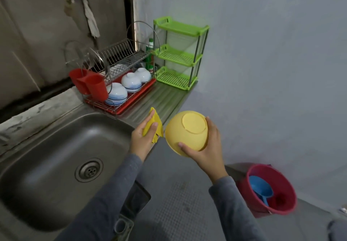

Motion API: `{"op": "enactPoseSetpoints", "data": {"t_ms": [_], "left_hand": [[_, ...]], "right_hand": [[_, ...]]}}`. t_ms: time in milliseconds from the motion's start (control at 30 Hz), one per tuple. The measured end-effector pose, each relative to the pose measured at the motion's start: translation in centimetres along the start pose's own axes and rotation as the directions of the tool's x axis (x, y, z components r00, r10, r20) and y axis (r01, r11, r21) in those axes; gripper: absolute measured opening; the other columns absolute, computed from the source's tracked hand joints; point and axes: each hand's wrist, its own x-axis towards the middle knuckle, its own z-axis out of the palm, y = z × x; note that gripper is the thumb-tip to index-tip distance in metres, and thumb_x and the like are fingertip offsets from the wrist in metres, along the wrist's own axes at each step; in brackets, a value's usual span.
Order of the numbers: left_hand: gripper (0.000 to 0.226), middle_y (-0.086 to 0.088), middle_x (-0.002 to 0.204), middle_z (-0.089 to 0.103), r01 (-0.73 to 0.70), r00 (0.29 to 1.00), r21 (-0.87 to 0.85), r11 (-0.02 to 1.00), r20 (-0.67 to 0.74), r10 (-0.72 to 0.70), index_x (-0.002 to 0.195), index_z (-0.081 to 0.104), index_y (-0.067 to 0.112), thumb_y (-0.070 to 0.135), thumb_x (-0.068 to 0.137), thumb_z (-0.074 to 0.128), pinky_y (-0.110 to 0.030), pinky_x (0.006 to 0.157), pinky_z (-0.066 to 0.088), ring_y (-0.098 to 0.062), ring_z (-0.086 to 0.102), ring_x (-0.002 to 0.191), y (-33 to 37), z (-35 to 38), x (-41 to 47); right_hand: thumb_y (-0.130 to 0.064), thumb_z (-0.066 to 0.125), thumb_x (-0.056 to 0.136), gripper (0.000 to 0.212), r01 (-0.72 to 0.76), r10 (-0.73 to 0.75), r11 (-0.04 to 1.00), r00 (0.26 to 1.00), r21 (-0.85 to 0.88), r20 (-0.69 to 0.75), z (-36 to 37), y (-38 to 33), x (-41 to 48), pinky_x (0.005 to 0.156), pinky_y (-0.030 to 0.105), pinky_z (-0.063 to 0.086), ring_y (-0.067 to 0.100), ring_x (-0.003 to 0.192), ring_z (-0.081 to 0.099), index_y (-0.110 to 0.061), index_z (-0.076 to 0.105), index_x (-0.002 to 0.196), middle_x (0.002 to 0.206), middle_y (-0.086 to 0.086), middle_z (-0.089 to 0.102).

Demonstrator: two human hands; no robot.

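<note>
Right hand [208,147] grips bowl [185,133], thumb on its wall, fingers round the far side. Left hand [140,141] pinches cloth [155,126], just beside bowl. Both are in the air at the ribbed steel table [165,98] edge. Sink [47,156] left, rack [120,83] behind, grey wall. Bowl inverted, tilted: base faces up toward camera, rim down. Inside hidden.
</note>
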Motion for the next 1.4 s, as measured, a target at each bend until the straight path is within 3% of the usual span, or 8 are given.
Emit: {"op": "enactPoseSetpoints", "data": {"t_ms": [100,233,500,633,767,900,1233,1400], "left_hand": [[0.039,0.011,0.140,0.051,0.022,0.999,0.027,0.999,-0.038,-0.021,0.133,0.052,0.042,0.024,0.099,0.060,-0.001,0.082,0.042,-0.004,0.048,0.128,-1.0,1.9,3.3],[0.039,0.013,0.143,0.051,0.086,0.993,0.039,0.996,-0.086,-0.082,0.126,0.055,0.055,0.029,0.097,0.063,-0.005,0.084,0.045,-0.005,0.050,0.128,-3.4,4.3,8.5],[0.037,0.009,0.144,0.052,0.146,0.959,-0.012,0.989,-0.245,-0.144,0.123,0.057,0.058,0.033,0.096,0.064,-0.029,0.102,0.049,-0.012,0.051,0.130,-5.8,9.0,17.9],[0.041,0.009,0.142,0.051,0.153,0.928,-0.011,0.988,-0.343,-0.148,0.134,0.053,0.043,0.024,0.098,0.060,-0.008,0.089,0.046,-0.008,0.050,0.127,-6.2,10.6,21.1],[0.039,0.010,0.140,0.053,0.168,0.908,-0.049,0.985,-0.380,-0.174,0.122,0.056,0.058,0.028,0.097,0.063,-0.040,0.110,0.045,-0.010,0.052,0.128,-7.6,11.1,23.8],[0.038,0.012,0.141,0.055,0.200,0.874,-0.048,0.979,-0.443,-0.200,0.120,0.060,0.062,0.035,0.094,0.066,-0.049,0.109,0.044,-0.011,0.053,0.129,-9.4,10.6,26.6],[0.039,0.012,0.142,0.051,0.223,0.857,-0.059,0.973,-0.464,-0.225,0.128,0.054,0.050,0.025,0.098,0.062,-0.044,0.113,0.041,-0.013,0.048,0.133,-11.9,8.7,34.3],[0.040,0.016,0.141,0.047,0.202,0.856,-0.063,0.977,-0.475,-0.207,0.132,0.052,0.042,0.019,0.099,0.059,-0.014,0.101,0.039,-0.007,0.045,0.132,-12.4,9.2,36.7]], "right_hand": [[-0.072,0.077,0.057,0.116,-0.014,0.014,1.000,1.000,0.018,-0.019,0.7,2.1,3.9,0.105,0.008,0.020,-0.004,0.128,0.027,-0.027,0.026,0.151,0.146,-0.009,0.032],[-0.065,0.084,0.060,0.117,-0.058,0.059,0.998,0.998,0.038,-0.018,1.9,5.9,9.0,0.108,0.023,0.025,0.001,0.129,0.028,-0.024,0.025,0.152,0.145,-0.007,0.031],[-0.065,0.082,0.061,0.113,-0.072,0.064,0.994,0.992,0.077,0.107,3.1,11.7,20.9,0.108,0.025,0.028,0.003,0.127,0.031,-0.024,0.027,0.151,0.142,-0.012,0.030],[-0.071,0.078,0.059,0.112,-0.085,0.065,0.993,0.975,0.086,0.214,4.1,13.5,25.7,0.109,0.033,0.036,0.006,0.127,0.034,-0.027,0.028,0.149,0.144,-0.011,0.032],[-0.067,0.081,0.059,0.115,-0.120,0.092,0.989,0.958,0.090,0.270,5.8,14.7,29.8,0.111,0.037,0.038,0.008,0.128,0.035,-0.024,0.028,0.152,0.147,-0.004,0.034],[-0.064,0.082,0.061,0.117,-0.117,0.085,0.990,0.947,0.084,0.309,8.3,15.5,33.1,0.113,0.033,0.032,0.008,0.133,0.032,-0.020,0.025,0.154,0.150,-0.002,0.032],[-0.049,0.088,0.068,0.110,-0.220,0.177,0.968,0.938,0.118,0.298,16.4,15.6,41.8,0.111,0.032,0.031,0.015,0.135,0.033,-0.019,0.026,0.153,0.151,0.003,0.033],[-0.052,0.087,0.068,0.109,-0.303,0.276,0.949,0.933,0.084,0.232,18.8,16.5,46.0,0.115,0.044,0.033,0.024,0.135,0.036,-0.017,0.027,0.152,0.148,0.007,0.033]]}}
